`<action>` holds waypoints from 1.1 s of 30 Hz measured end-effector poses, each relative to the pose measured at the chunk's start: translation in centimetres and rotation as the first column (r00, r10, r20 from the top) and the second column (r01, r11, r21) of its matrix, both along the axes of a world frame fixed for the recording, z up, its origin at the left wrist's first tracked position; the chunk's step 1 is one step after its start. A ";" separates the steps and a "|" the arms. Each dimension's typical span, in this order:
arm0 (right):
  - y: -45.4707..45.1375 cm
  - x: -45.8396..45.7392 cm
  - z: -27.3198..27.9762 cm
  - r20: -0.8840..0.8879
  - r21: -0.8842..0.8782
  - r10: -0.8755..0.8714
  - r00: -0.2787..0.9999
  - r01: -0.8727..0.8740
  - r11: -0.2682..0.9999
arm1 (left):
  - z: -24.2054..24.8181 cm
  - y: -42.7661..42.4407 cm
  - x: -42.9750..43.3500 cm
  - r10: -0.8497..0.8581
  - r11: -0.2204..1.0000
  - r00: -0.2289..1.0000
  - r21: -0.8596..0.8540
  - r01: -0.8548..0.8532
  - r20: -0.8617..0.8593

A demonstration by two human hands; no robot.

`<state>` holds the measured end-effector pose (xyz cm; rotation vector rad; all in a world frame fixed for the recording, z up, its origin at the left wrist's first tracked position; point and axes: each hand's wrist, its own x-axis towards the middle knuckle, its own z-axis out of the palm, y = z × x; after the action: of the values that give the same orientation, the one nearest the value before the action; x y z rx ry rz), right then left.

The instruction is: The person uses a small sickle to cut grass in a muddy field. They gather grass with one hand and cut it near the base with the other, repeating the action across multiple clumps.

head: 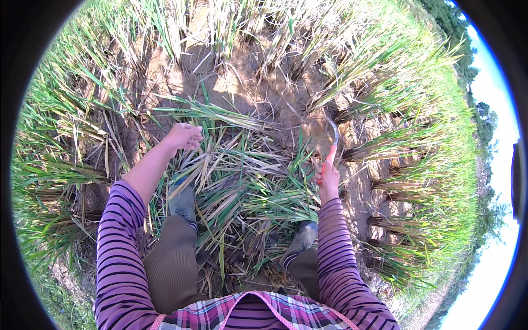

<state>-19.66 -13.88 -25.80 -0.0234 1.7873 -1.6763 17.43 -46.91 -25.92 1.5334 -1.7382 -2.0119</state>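
Note:
My right hand (pixel 329 178) grips the red-orange handle of a sickle (pixel 331 155), whose curved metal blade points away from me, above bare soil. On the other side, my left hand (pixel 185 137) hangs over cut stalks with its fingers loosely bent, and I see nothing in it. Between and in front of my boots lies a pile of cut green and straw-coloured grass stalks (pixel 243 181), probably rice. A separate bundle of cut stalks (pixel 227 115) rests at the far end of that pile, just beyond my left hand.
Standing clumps of the crop (pixel 222 37) rise ahead, with further clumps (pixel 396 185) on the right and more (pixel 78 173) on the left. Brown soil (pixel 235 84) shows between them. My left boot (pixel 182 204) and right boot (pixel 302 241) flank the pile. Trees (pixel 486 123) edge the field.

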 end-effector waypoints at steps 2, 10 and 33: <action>-1.6 -2.6 1.0 -0.006 -0.042 -0.046 0.999 0.045 0.998 | 1.0 0.9 -1.4 0.046 0.999 0.995 0.031 -0.043 -0.088; -11.0 -7.6 4.1 -0.119 -0.057 -0.017 0.993 0.010 0.998 | 3.7 4.6 -9.6 -0.125 0.990 0.978 -0.082 0.113 -0.166; -1.7 2.7 -7.1 -0.767 0.382 0.346 0.540 -0.049 0.923 | 0.6 11.0 -32.7 0.019 0.912 0.790 -0.312 -0.265 -0.613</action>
<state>-17.01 -15.56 -32.92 -1.0123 2.5965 -1.2292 -15.26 -35.88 -25.29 0.7540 -1.5522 -1.6781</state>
